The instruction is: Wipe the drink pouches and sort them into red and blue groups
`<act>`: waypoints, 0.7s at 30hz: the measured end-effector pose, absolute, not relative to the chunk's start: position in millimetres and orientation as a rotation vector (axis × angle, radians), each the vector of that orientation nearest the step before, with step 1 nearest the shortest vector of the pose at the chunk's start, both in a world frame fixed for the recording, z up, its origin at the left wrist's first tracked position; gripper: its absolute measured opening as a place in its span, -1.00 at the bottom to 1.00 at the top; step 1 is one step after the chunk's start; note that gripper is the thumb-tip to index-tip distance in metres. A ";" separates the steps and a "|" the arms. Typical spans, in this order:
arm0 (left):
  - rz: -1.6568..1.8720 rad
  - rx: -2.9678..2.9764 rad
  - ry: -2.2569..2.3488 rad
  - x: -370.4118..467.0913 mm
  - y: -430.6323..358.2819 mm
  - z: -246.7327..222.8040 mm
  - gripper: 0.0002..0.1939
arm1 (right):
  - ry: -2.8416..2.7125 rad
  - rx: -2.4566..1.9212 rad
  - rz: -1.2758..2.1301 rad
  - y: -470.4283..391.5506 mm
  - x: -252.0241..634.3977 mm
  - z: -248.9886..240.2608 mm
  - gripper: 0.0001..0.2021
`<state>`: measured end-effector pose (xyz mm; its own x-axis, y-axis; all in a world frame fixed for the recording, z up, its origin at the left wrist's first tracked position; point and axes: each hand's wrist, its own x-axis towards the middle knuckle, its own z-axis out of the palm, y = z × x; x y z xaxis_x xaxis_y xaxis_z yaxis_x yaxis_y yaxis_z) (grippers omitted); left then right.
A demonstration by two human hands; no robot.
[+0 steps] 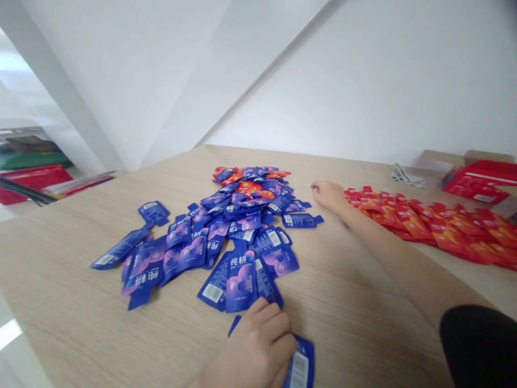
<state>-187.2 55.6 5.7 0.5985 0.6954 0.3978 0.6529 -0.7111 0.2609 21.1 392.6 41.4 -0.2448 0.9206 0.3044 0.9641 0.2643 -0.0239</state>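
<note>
Close to me at the bottom centre, my left hand is closed, its curled fingers on a blue pouch with a white barcode. Part of that pouch is covered by the hand. Ahead of it, a loose pile of blue and purple pouches spreads over the table, some face up, others barcode up. My right hand reaches out to the right of the pile, fingers curled in; anything inside them is hidden. Just beside it begins a long overlapping row of red pouches, partly behind my forearm.
Several red pouches lie among the blue ones at the pile's far end. At the right, an open red carton stands near folded grey-white material. A white wall rises behind the wooden table.
</note>
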 end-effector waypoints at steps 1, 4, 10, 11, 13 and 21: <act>0.740 2.756 1.141 -188.0 56.4 3.7 -0.83 | -2.339 -1.679 -0.204 395.7 -5.3 43.8 -0.64; 0.797 2.810 1.123 -189.8 59.3 -2.4 -0.75 | -2.455 -1.582 -0.077 404.0 -79.2 44.4 -0.61; 0.832 2.906 1.106 -191.1 60.2 0.6 -0.64 | -2.517 -1.657 0.072 412.1 -147.4 24.7 -0.40; 0.830 2.922 1.102 -190.8 59.7 2.2 -0.65 | -2.517 -1.666 0.076 412.1 -149.4 21.4 -0.44; 0.851 2.950 1.091 -189.8 58.9 4.0 -0.66 | -2.528 -1.659 0.077 410.8 -150.8 16.5 -0.55; 0.771 2.930 1.091 -187.5 62.8 -8.5 -0.76 | -2.553 -1.542 0.060 398.9 -151.5 16.9 -0.62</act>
